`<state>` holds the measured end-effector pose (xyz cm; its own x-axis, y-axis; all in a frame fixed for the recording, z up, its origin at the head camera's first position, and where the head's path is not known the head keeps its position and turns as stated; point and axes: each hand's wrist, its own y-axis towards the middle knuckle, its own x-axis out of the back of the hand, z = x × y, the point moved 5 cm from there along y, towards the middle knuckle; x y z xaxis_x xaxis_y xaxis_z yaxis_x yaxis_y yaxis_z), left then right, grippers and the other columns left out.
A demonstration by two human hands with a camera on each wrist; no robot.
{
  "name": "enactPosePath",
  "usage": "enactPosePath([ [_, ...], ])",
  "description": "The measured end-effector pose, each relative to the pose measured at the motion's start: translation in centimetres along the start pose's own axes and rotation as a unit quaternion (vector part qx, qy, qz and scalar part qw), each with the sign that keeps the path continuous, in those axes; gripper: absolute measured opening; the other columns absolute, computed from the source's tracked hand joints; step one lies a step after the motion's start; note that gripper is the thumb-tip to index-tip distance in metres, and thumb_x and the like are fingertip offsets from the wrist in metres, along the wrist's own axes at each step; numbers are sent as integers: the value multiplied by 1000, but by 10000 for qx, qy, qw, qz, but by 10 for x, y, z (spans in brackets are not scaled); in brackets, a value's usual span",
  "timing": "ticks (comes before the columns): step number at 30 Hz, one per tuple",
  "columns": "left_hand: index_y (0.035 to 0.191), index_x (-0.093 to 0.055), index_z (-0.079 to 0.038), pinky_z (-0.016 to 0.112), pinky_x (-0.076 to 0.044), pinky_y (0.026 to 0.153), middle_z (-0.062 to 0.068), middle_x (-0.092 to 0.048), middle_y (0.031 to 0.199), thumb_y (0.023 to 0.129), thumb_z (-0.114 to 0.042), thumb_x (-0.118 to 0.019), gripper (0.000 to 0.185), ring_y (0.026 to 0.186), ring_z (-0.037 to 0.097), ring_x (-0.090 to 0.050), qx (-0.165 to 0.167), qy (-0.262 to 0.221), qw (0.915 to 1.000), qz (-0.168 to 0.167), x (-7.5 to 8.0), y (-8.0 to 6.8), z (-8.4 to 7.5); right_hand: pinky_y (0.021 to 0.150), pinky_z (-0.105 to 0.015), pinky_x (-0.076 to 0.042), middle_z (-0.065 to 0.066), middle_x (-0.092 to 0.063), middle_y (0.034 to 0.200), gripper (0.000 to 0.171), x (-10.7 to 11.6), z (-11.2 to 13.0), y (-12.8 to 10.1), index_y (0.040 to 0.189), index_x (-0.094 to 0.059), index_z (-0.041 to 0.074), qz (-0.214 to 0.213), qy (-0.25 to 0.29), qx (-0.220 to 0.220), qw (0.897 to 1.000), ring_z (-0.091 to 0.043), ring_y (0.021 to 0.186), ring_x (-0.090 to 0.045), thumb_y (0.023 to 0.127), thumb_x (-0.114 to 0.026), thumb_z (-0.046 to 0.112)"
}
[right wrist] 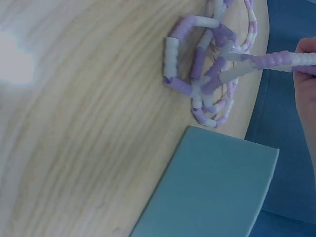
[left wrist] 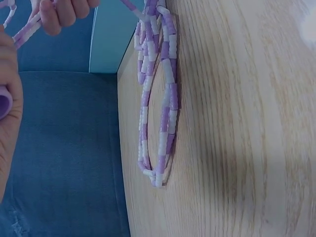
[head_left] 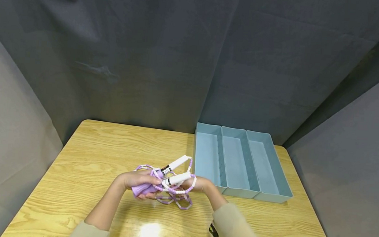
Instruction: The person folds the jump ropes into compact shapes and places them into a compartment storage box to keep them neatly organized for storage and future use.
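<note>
Wooden table (head_left: 85, 151), three-compartment tray (head_left: 271, 196), hands gripping beaded rope (head_left: 174, 198)

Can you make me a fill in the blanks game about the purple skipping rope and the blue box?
1. The beaded skipping rope is purple and ____.
2. The blue tray has ____ long compartments.
3. Both hands hold the rope over a ____ table.
4. The left hand grips the rope's ____ handles and purple bundle.

Missing words: white; three; wooden; white
</note>
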<state>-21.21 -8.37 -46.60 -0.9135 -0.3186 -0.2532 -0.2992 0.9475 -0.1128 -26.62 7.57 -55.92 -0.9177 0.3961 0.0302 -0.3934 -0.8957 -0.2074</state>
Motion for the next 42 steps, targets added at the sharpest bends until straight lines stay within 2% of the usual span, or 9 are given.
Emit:
enactPosePath([
  [3, 90, -34, 17, 16, -35, 38, -1, -47, 62, 95, -24, -34, 41, 45, 4, -43, -137, -30, 9999, -47, 1, 0, -1, 61, -22, -47, -1, -56, 80, 42, -13, 21, -7, 113, -45, -14, -59, 185, -78, 9998, -9, 69, -53, 94, -43, 23],
  [6, 89, -35, 18, 16, -35, 38, -1, -48, 62, 95, -23, -34, 41, 45, 5, -43, -240, -46, 9996, -163, 3, 0, -1, 56, -20, -40, 2, -49, 70, 38, -23, 34, -10, 96, -36, -22, 144, 454, 25, 9989, -8, 61, -47, 95, -32, 17],
  [10, 88, -33, 21, 16, -35, 39, 1, -48, 62, 94, -22, -35, 43, 44, 4, -42, -360, 71, 9985, -418, 9, -1, 0, 58, -21, -39, 2, -48, 68, 34, -24, 30, -9, 83, -40, -14, 257, 426, 149, 9987, -9, 60, -45, 97, -17, 7],
  [16, 87, -43, 7, 15, -37, 39, 0, -49, 63, 95, -19, -32, 30, 45, 4, -44, -662, 147, 9951, -716, 18, -6, 0, 66, -20, -44, 1, -52, 74, 45, -24, 31, -15, 95, -41, -22, 166, 150, 165, 9996, -7, 65, -49, 100, -22, 18],
  [21, 89, -47, -3, 15, -37, 39, -1, -48, 62, 95, -19, -32, 23, 45, 3, -44, -707, 113, 9933, -903, 23, -9, 0, 60, -23, -43, 1, -52, 72, 47, -24, 34, -17, 94, -47, -17, 155, -133, 217, 9996, -6, 62, -48, 101, -22, 22],
  [23, 89, -47, -3, 15, -38, 39, 0, -48, 62, 95, -20, -33, 23, 45, 3, -44, -676, 114, 9929, -976, 25, -10, 1, 57, -26, -42, 1, -52, 70, 46, -24, 35, -18, 93, -49, -17, 213, -228, 314, 9990, -7, 60, -48, 101, -24, 20],
  [32, 85, -49, -4, 16, -38, 38, 0, -48, 61, 97, -24, -34, 27, 43, 4, -44, -609, 161, 9851, -1599, 35, -17, 7, 64, -26, -48, 2, -55, 68, 43, -25, 43, -28, 99, -48, -22, 380, -266, 425, 9980, -9, 59, -54, 100, -27, 15],
  [35, 85, -49, -2, 16, -38, 38, 0, -49, 61, 97, -25, -36, 29, 43, 4, -44, -611, 187, 9839, -1670, 38, -17, 9, 62, -29, -48, -1, -56, 68, 42, -24, 45, -29, 100, -49, -22, 335, -218, 397, 9984, -13, 59, -54, 100, -27, 14],
  [42, 83, -48, 1, 15, -37, 36, -1, -49, 59, 96, -26, -37, 32, 42, 3, -44, -656, 157, 9784, -1952, 46, -18, 15, 61, -42, -48, -30, -51, 67, 40, -29, 56, -29, 100, -50, -19, 365, -255, 516, 9977, -19, 58, -55, 100, -26, 13],
])
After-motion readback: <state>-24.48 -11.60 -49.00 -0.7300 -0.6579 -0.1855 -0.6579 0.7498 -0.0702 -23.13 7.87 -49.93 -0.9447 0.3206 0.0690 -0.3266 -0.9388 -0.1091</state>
